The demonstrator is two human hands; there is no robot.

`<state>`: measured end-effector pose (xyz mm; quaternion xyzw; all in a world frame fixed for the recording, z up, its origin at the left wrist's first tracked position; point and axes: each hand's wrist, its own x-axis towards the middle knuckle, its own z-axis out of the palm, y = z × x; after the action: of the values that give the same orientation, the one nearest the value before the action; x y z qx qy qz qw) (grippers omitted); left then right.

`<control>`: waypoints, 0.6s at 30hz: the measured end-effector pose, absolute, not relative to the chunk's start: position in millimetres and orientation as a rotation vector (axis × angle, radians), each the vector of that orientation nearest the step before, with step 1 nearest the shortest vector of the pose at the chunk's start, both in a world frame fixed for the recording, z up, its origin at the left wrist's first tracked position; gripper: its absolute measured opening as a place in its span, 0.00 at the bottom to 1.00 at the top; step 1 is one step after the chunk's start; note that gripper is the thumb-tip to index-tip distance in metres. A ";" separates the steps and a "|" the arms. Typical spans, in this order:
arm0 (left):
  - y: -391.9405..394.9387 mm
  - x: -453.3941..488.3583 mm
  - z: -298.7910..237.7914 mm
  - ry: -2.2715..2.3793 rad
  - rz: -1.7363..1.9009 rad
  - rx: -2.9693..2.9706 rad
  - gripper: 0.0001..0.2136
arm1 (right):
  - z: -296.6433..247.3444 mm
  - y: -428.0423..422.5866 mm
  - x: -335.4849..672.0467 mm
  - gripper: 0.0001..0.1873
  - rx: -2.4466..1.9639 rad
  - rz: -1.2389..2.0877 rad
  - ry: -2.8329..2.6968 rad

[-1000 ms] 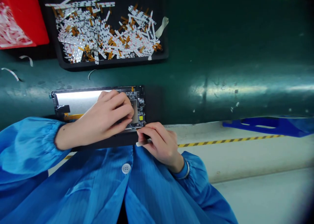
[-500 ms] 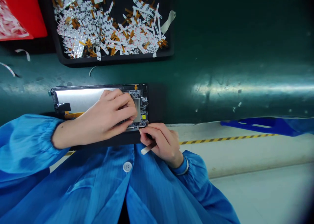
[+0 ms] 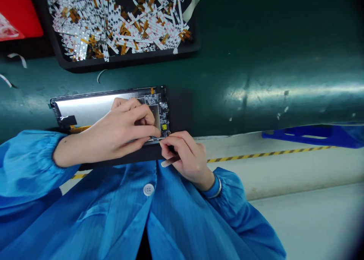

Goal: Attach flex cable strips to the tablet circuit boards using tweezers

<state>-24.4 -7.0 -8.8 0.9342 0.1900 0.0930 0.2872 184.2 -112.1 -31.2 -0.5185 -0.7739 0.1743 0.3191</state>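
Note:
An opened tablet lies on the green bench, its silver back panel to the left and a circuit board at its right end. My left hand rests on the board with fingers curled and pinched together at its lower edge. My right hand is closed round a small white stick-like tool at the tablet's lower right corner, its fingertips touching those of the left hand. What the left fingers pinch is hidden.
A black tray heaped with several white and orange flex strips stands behind the tablet. A red bin sits at the far left. Loose strips lie on the bench. A blue object lies at the right edge.
The view has shifted, so everything sits slightly higher and to the left. My right hand has tilted the white tool, and both hands' fingertips have drawn together at the board's lower edge.

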 end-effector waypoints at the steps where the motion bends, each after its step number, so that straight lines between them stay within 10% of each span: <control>1: -6.1 -25.1 -8.5 0.496 0.242 2.494 0.11 | -31.3 -112.3 184.3 0.09 -1.376 0.482 -2.019; 18: -3.5 -57.8 9.3 0.497 0.277 2.804 0.17 | -16.0 -90.9 226.3 0.10 -1.417 1.160 -1.396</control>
<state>-57.8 -3.5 9.3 0.9704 0.1722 0.0958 0.1398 226.3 -90.9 -16.0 -0.5622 -0.5535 0.4601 0.4073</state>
